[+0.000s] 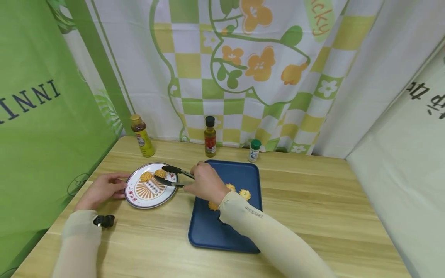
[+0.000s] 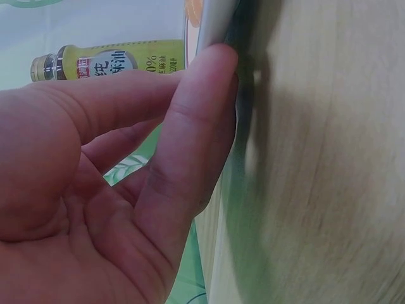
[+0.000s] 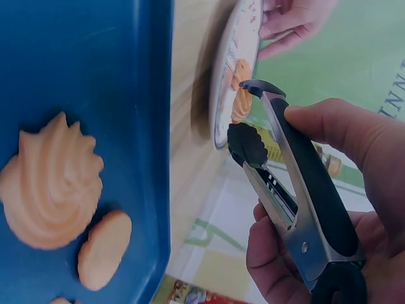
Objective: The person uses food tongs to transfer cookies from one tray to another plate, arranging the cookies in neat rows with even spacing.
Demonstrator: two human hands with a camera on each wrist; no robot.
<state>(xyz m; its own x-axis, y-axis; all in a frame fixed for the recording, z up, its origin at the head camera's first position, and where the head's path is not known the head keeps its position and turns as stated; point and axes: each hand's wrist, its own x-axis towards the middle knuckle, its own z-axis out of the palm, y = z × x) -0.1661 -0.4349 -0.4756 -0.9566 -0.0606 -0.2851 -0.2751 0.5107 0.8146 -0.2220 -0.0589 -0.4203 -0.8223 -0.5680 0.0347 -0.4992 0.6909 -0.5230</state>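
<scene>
My left hand (image 1: 106, 187) grips the left rim of a round white plate (image 1: 146, 204) with a printed sunburst pattern. In the left wrist view, the fingers (image 2: 190, 126) meet the plate edge (image 2: 216, 25) close above the table. Two swirled cookies lie on the plate, a left cookie (image 1: 146, 177) and a right cookie (image 1: 160, 173). My right hand (image 1: 208, 182) holds metal tongs (image 3: 302, 183) with black tips, reaching over the plate's right side. The tong tips are spread apart, right beside the right cookie.
A dark blue tray (image 1: 226, 237) bears several cookies, partly hidden under the right forearm. Along the back stand a yellow-labelled sesame oil bottle (image 1: 143, 139), a dark-capped sauce bottle (image 1: 210, 138) and a green-capped shaker (image 1: 254, 150). A patterned curtain (image 1: 236, 85) hangs behind the table.
</scene>
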